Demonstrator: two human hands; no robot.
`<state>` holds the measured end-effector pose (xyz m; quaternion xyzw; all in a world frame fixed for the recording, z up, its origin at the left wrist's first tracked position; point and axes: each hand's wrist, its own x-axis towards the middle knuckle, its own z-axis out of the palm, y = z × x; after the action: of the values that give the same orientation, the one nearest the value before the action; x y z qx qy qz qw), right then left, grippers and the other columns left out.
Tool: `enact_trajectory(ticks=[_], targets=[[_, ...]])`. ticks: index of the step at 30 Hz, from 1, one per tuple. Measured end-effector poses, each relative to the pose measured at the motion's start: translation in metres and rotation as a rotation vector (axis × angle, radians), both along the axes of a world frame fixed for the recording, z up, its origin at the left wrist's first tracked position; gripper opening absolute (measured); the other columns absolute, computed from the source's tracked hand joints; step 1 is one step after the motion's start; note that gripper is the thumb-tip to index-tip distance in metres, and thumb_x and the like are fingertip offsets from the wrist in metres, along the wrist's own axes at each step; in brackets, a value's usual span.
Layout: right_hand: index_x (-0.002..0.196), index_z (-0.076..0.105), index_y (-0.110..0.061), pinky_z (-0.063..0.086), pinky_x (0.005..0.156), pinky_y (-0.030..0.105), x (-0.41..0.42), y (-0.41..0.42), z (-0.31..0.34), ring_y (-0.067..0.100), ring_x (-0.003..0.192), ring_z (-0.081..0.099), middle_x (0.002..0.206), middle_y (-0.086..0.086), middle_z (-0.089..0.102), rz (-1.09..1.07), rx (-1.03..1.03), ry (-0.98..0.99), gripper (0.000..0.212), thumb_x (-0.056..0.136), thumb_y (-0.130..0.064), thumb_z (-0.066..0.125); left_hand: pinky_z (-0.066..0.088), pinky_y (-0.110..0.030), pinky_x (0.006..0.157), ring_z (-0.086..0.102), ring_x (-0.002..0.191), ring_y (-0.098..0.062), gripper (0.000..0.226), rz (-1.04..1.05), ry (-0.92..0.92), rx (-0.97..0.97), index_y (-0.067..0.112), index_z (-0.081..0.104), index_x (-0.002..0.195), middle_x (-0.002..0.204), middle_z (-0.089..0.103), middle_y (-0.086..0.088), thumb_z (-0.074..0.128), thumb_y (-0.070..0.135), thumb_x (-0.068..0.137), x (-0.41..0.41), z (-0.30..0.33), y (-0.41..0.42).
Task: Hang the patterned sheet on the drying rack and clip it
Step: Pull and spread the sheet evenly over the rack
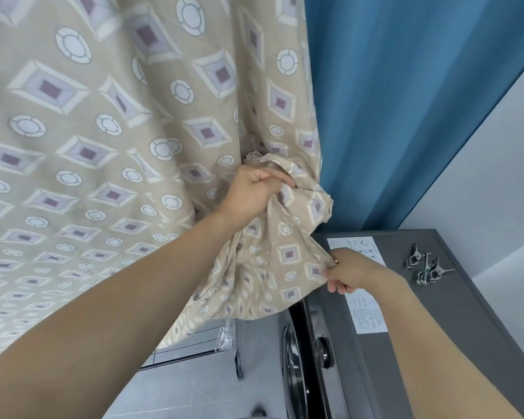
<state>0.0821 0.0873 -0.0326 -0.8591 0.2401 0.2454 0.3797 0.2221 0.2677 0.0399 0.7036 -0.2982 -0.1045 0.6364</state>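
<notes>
The patterned sheet (109, 122) is beige with purple diamonds and white rings. It hangs like a curtain across the left and middle of the view. My left hand (251, 195) grips a bunched fold near the sheet's right edge. My right hand (348, 270) pinches a lower corner of the same loose end, pulled out over the washing machine. Several metal clips (425, 266) lie on the machine's top, to the right of my right hand. The drying rack's bar is hidden behind the cloth; only a plastic-wrapped leg (229, 340) shows below the sheet.
A grey washing machine (436, 343) stands at the lower right with a paper label (366, 313) on top and a round door on its front. A blue curtain (406, 101) hangs behind, beside a white wall. Grey floor tiles show below.
</notes>
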Motion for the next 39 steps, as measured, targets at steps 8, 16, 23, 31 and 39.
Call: enact_trajectory(ticks=[8, 16, 23, 31, 39], targets=[[0.089, 0.063, -0.019, 0.049, 0.076, 0.027, -0.01, 0.001, -0.007, 0.015, 0.085, 0.061, 0.093, -0.001, 0.067, 0.032, 0.068, -0.058, 0.029, 0.074, 0.002, 0.048, 0.048, -0.036, 0.094, 0.066, 0.094, -0.023, 0.033, -0.198, -0.187, 0.401, 0.022, 0.069, 0.056, 0.097, 0.075, 0.008, 0.059, 0.013, 0.086, -0.007, -0.008, 0.002], [0.133, 0.054, -0.021, 0.038, 0.092, 0.02, 0.005, 0.03, -0.015, 0.011, 0.121, 0.051, 0.125, -0.01, 0.055, 0.04, 0.225, -0.041, 0.05, 0.087, -0.036, 0.069, 0.042, -0.037, 0.092, 0.057, 0.099, -0.027, 0.018, -0.183, -0.954, 0.807, 0.019, 0.06, 0.073, 0.095, 0.065, -0.001, 0.05, 0.024, 0.088, 0.003, 0.025, -0.01], [0.143, 0.03, -0.014, 0.036, 0.095, 0.025, 0.031, 0.024, -0.002, 0.015, 0.125, 0.042, 0.144, -0.001, 0.041, -0.271, 0.325, -0.239, 0.077, 0.083, -0.036, 0.074, -0.005, -0.063, 0.113, 0.024, 0.144, -0.034, 0.059, 0.14, -1.684, 0.952, 0.023, 0.051, 0.135, 0.155, 0.032, -0.01, 0.055, 0.022, 0.076, 0.014, 0.061, -0.023], [0.127, 0.056, -0.021, 0.052, 0.074, 0.034, 0.066, 0.012, 0.048, 0.019, 0.097, 0.065, 0.123, 0.002, 0.064, -0.695, 0.835, -0.502, 0.042, 0.087, -0.023, 0.068, -0.008, -0.065, 0.112, 0.001, 0.148, -0.041, 0.07, 0.594, -1.724, 1.233, 0.02, 0.021, 0.154, 0.162, 0.005, -0.018, 0.036, 0.047, 0.091, 0.02, 0.129, -0.031], [0.107, 0.055, -0.009, 0.04, 0.069, 0.026, 0.097, -0.015, 0.072, 0.02, 0.085, 0.047, 0.097, 0.003, 0.048, -0.228, -0.209, -0.029, 0.02, 0.091, -0.019, 0.05, -0.017, -0.069, 0.106, 0.014, 0.145, -0.044, 0.062, 0.701, -1.586, 1.782, 0.014, 0.043, 0.145, 0.152, 0.035, -0.02, 0.016, 0.044, 0.098, 0.02, 0.196, -0.05]])
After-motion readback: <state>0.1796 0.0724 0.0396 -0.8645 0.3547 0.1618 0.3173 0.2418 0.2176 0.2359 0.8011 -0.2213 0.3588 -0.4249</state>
